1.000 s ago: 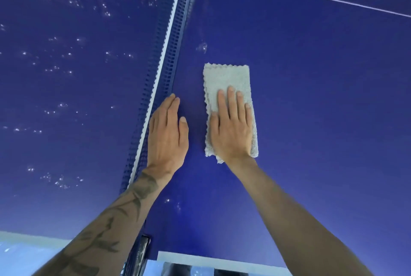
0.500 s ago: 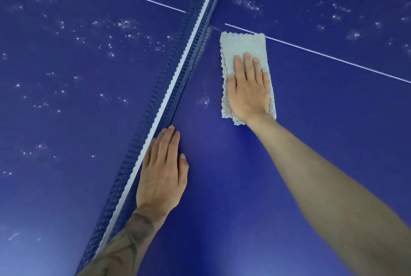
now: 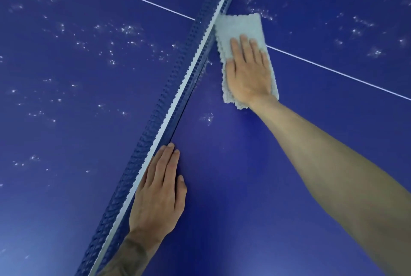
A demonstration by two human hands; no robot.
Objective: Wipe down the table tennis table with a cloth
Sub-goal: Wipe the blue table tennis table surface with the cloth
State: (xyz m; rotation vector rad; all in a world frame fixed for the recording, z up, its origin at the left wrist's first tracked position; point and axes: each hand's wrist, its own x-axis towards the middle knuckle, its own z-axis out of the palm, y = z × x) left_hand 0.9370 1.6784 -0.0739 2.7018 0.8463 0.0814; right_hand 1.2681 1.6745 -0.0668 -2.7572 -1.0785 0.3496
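A folded pale grey cloth [image 3: 240, 28] lies flat on the blue table tennis table [image 3: 255, 175], its far corner against the net [image 3: 178, 102] and over the white centre line [image 3: 333, 71]. My right hand [image 3: 249, 73] presses on the cloth with straight fingers. My left hand [image 3: 159, 193] rests flat on the table just beside the net, fingers straight, holding nothing. White droplet specks [image 3: 129, 29] cover the half left of the net and the far right part.
The net runs diagonally from the lower left to the top middle. A small patch of specks [image 3: 206, 117] sits on the right half between my hands. No other objects are in view.
My right hand has pushed the cloth away from me along the net, up to the white centre line. My left hand has stayed flat beside the net.
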